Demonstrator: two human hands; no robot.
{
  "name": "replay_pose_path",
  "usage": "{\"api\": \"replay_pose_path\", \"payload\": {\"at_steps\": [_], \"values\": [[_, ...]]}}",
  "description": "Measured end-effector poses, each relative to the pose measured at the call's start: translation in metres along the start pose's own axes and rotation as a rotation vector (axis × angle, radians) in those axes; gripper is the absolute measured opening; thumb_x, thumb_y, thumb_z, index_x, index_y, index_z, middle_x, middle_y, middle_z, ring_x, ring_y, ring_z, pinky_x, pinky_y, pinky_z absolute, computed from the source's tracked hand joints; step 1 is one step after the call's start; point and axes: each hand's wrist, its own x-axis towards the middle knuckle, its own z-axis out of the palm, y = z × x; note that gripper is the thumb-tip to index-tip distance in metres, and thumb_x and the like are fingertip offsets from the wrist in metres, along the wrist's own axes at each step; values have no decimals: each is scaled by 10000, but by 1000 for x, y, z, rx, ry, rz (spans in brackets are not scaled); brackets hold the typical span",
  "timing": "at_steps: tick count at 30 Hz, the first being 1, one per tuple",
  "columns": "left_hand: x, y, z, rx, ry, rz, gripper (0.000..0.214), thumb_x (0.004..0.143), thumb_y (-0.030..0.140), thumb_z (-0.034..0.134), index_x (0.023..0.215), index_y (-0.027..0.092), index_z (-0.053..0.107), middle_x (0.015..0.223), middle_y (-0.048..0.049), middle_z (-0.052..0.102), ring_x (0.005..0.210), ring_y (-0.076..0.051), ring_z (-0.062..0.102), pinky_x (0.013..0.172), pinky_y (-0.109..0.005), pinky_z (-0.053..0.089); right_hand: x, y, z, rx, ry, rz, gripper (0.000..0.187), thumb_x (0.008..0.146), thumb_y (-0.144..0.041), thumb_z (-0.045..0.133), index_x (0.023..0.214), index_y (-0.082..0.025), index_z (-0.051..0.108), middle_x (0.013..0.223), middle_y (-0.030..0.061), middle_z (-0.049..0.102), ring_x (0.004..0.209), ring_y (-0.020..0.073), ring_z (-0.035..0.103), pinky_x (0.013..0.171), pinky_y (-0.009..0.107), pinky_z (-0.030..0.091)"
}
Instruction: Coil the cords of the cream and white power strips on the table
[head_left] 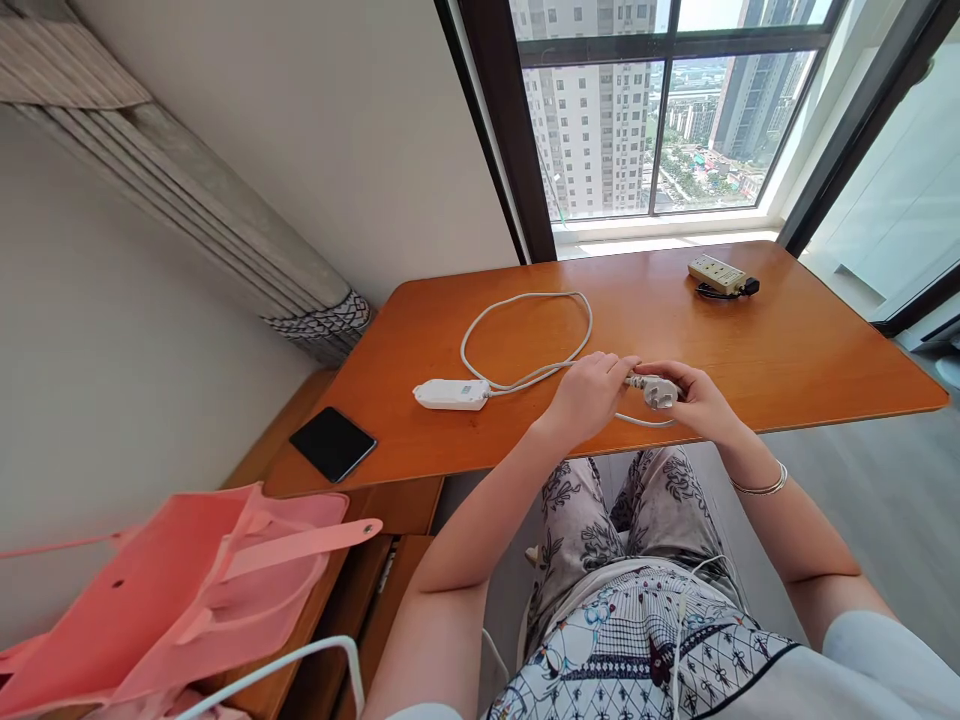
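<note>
A white power strip lies on the wooden desk, its white cable looping away and back toward me. My right hand is closed around the white plug at the cable's end, near the desk's front edge. My left hand pinches the cable just behind the plug, fingers closed on it. Both hands rest low over the desk, close together.
A second beige power strip with a black cord sits at the desk's far right. A black phone lies on a lower side cabinet at left. A pink bag stands at bottom left. A window is behind the desk.
</note>
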Motion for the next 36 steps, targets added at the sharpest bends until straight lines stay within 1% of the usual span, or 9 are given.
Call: {"api": "replay_pose_path", "payload": {"at_steps": [5,10,16,22,25,28,31,33,36], "values": [[10,3,-8,-56,-67,-11,292,1015,264,378,1066,165,647,947,-101,701,893,-232,642,803,-345,472,3,0,2,107,126,1,510,768,-577,772,1090,-190,694,796,19,677,649,129,571,585,266,461],[13,-5,-14,-367,-141,-102,310,978,406,494,784,181,583,698,-7,625,655,-146,561,624,-268,388,9,2,4,286,191,63,501,798,-665,696,970,-198,636,658,-7,625,488,98,463,464,248,342],[15,-17,-20,-938,-306,-172,408,886,564,598,785,169,575,714,-21,655,670,-131,612,651,-254,460,13,2,8,446,257,104,415,785,-566,692,976,-208,607,618,-18,606,460,108,450,453,255,312],[18,-19,-22,-1214,-337,-212,475,792,619,708,812,156,604,699,-22,631,634,-122,610,600,-245,471,15,-4,6,513,262,96,380,742,-489,712,989,-220,609,674,-6,621,503,117,465,482,264,343],[19,-17,-26,-1245,-255,-231,429,821,575,707,817,157,614,591,30,522,520,-84,500,516,-218,420,15,-3,3,588,219,52,493,703,-616,710,1014,-240,639,795,34,663,593,148,515,535,291,402],[26,-11,-33,-1322,-66,-215,378,863,531,690,797,172,591,538,75,379,447,-56,370,446,-192,345,17,7,9,731,243,80,553,775,-744,563,1042,-270,664,958,64,697,722,182,583,600,308,460],[40,0,-46,-1381,157,-217,316,916,472,655,799,188,578,554,81,330,433,-48,353,441,-176,343,19,23,29,805,216,230,350,824,-567,648,963,-249,694,856,25,690,697,141,590,585,247,449],[50,10,-55,-1379,292,-249,284,950,449,619,819,198,586,569,75,339,434,-47,381,443,-169,358,19,29,47,829,54,395,306,845,-496,669,873,-194,703,750,25,674,655,122,596,580,221,450],[62,27,-65,-1390,459,-294,258,983,432,574,864,205,606,588,69,373,440,-44,423,445,-162,375,23,27,76,926,-336,677,547,958,-615,464,944,-126,708,831,108,732,746,178,687,668,274,531]]}}
